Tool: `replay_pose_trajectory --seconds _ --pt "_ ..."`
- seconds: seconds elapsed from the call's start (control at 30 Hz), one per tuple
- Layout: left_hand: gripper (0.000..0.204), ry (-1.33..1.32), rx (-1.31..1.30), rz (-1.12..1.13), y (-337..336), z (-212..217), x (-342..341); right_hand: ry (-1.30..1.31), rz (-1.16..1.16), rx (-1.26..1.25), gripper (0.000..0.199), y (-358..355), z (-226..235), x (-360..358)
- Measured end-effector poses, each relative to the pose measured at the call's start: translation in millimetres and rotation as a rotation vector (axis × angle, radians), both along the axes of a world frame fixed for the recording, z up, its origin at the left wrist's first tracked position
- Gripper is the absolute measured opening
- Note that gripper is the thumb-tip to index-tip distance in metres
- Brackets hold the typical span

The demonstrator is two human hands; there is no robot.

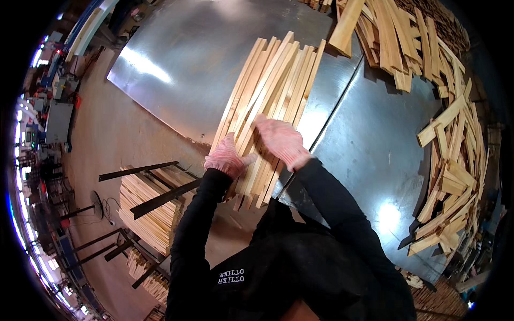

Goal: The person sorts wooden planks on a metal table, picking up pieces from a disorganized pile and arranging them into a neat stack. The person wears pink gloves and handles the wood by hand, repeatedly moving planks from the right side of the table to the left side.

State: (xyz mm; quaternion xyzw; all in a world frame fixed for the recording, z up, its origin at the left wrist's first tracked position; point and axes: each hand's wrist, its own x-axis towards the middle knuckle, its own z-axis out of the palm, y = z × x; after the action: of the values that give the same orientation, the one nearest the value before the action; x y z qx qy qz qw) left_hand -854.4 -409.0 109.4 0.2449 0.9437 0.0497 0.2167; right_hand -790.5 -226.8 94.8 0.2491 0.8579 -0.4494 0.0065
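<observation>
A bundle of long pale wooden strips (278,88) lies side by side on the metal table, pointing away from me. A few strips sit higher and slightly crooked across the others. My left hand (227,158), in a pink-and-white knit glove, rests at the bundle's near left edge with thumb and fingers spread. Over the middle of the bundle, my right hand (284,140), gloved alike, has its fingers pressed together and curled down at a raised strip. The undersides of its fingers are hidden.
The shiny metal table (182,64) has a seam running to the right of the bundle. Loose wooden pieces (450,171) are heaped along its right side and far right corner. At lower left, stacked strips (147,208) sit on a rack with dark metal bars (166,199). A fan (97,205) stands beyond.
</observation>
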Motion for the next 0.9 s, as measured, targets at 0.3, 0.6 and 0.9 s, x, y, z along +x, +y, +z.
replay_pose_trajectory --seconds 0.3,0.6,0.9 --pt "0.081 -0.056 -0.117 0.075 -2 20 -11 -0.353 -0.094 -0.235 0.090 -48 -63 51" --pt "0.094 0.402 -0.066 -0.055 -4 6 22 -0.022 -0.525 0.208 0.063 134 -47 222" --pt "0.057 -0.386 0.708 -0.428 247 2 275 -0.768 -1.461 0.543 0.083 294 -50 681"
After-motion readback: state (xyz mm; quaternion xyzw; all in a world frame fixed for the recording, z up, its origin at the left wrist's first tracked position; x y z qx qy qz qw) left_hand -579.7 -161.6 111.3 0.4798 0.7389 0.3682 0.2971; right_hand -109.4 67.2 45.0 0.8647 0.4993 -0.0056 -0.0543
